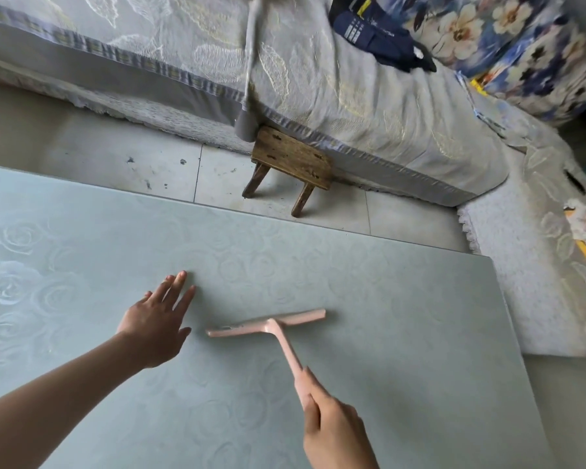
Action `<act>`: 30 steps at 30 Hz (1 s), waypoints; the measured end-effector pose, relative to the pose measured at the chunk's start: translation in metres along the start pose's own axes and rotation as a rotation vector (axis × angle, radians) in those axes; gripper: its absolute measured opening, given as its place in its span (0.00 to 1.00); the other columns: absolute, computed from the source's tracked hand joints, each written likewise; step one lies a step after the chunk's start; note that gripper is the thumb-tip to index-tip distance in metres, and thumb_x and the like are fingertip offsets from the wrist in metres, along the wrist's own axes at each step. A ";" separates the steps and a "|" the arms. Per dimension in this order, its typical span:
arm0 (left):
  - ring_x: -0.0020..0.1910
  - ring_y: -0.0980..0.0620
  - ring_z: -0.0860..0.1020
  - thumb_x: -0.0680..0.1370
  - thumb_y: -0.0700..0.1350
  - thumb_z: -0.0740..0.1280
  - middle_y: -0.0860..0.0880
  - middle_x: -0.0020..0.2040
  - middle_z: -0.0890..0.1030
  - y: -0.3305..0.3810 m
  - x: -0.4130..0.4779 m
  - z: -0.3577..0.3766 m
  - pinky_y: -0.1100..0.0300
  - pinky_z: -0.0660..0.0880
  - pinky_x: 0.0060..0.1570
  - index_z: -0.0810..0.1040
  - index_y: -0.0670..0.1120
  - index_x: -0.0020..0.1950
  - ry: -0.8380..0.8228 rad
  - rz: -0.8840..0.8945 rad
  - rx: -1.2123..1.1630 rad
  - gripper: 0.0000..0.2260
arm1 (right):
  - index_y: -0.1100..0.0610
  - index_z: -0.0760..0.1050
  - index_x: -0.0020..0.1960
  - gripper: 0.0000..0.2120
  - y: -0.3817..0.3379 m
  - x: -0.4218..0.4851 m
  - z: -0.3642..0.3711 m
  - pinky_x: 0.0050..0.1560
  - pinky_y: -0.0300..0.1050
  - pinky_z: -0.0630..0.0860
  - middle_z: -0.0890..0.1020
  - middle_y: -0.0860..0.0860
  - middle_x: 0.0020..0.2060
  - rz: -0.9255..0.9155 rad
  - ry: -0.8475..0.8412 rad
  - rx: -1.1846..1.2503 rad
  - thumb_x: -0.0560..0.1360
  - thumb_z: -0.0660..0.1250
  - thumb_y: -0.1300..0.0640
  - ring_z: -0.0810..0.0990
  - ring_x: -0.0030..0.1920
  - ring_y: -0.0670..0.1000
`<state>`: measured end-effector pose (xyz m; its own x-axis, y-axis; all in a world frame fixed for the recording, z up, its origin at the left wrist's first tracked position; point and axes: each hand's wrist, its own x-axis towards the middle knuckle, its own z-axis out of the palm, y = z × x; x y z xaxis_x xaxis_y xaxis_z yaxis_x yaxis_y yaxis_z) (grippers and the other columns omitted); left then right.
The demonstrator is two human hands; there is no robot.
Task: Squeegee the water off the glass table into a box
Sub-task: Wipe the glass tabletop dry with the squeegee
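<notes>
Rose-patterned glass table (403,333) carries one pink squeegee (274,328), handle gripped by the right hand (334,431); left hand (158,328) flat, fingers spread; one wooden stool (290,162) beyond

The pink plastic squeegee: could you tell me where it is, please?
Head view: the pink plastic squeegee rests on the pale glass table, lower centre, its handle in the right hand, its blade beside the left hand.

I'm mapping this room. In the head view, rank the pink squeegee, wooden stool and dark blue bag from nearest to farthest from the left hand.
1. Pink squeegee: on the table, just right of the left hand.
2. Wooden stool: on the floor past the table's far edge.
3. Dark blue bag: on the sofa, far back right.
</notes>
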<state>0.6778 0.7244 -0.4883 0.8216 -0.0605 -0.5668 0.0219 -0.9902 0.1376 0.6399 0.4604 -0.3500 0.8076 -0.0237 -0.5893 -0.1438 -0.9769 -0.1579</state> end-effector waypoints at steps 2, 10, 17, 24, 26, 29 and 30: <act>0.78 0.50 0.45 0.81 0.56 0.51 0.49 0.78 0.39 0.000 -0.004 -0.008 0.53 0.59 0.72 0.43 0.50 0.79 0.044 -0.009 -0.169 0.29 | 0.33 0.60 0.69 0.20 -0.015 -0.004 -0.017 0.54 0.43 0.70 0.80 0.49 0.56 -0.030 0.012 -0.009 0.80 0.52 0.49 0.77 0.57 0.52; 0.74 0.42 0.60 0.71 0.30 0.58 0.43 0.77 0.57 -0.069 -0.049 -0.015 0.48 0.60 0.71 0.58 0.39 0.76 0.468 -0.258 -0.500 0.32 | 0.44 0.69 0.60 0.12 -0.149 0.055 -0.025 0.41 0.48 0.67 0.81 0.53 0.48 -0.457 0.057 0.006 0.79 0.53 0.52 0.75 0.49 0.61; 0.76 0.46 0.57 0.73 0.31 0.59 0.46 0.77 0.60 -0.138 -0.098 0.006 0.52 0.55 0.73 0.64 0.42 0.74 0.390 -0.306 -0.367 0.29 | 0.38 0.59 0.67 0.17 -0.121 0.031 0.023 0.38 0.48 0.66 0.81 0.54 0.47 -0.400 -0.012 -0.119 0.79 0.51 0.51 0.77 0.48 0.61; 0.76 0.45 0.56 0.73 0.31 0.59 0.43 0.76 0.60 -0.164 -0.130 0.022 0.49 0.57 0.73 0.66 0.39 0.73 0.326 -0.418 -0.434 0.27 | 0.41 0.61 0.65 0.15 -0.103 -0.025 -0.021 0.43 0.49 0.70 0.81 0.51 0.49 -0.286 -0.095 -0.389 0.79 0.51 0.51 0.78 0.51 0.58; 0.77 0.45 0.53 0.74 0.33 0.59 0.43 0.77 0.57 -0.172 -0.138 0.024 0.49 0.57 0.72 0.63 0.39 0.74 0.310 -0.481 -0.462 0.28 | 0.41 0.60 0.64 0.15 -0.147 -0.029 -0.029 0.38 0.48 0.66 0.81 0.53 0.45 -0.428 -0.055 -0.424 0.78 0.52 0.53 0.76 0.45 0.61; 0.77 0.44 0.48 0.74 0.35 0.60 0.41 0.78 0.50 -0.187 -0.145 0.031 0.49 0.54 0.74 0.55 0.40 0.77 0.263 -0.580 -0.495 0.31 | 0.44 0.67 0.60 0.12 -0.225 -0.025 -0.013 0.38 0.47 0.63 0.81 0.55 0.45 -0.640 -0.056 -0.378 0.78 0.55 0.54 0.77 0.45 0.63; 0.77 0.43 0.47 0.74 0.36 0.61 0.40 0.78 0.49 -0.191 -0.144 0.031 0.49 0.53 0.74 0.53 0.39 0.77 0.256 -0.600 -0.506 0.32 | 0.46 0.70 0.58 0.11 -0.249 -0.021 -0.003 0.38 0.46 0.63 0.81 0.57 0.45 -0.687 -0.063 -0.389 0.78 0.55 0.54 0.77 0.45 0.63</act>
<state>0.5376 0.9181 -0.4584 0.6914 0.5517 -0.4664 0.7022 -0.6650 0.2544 0.6604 0.7033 -0.2961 0.6077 0.6121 -0.5060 0.5945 -0.7731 -0.2211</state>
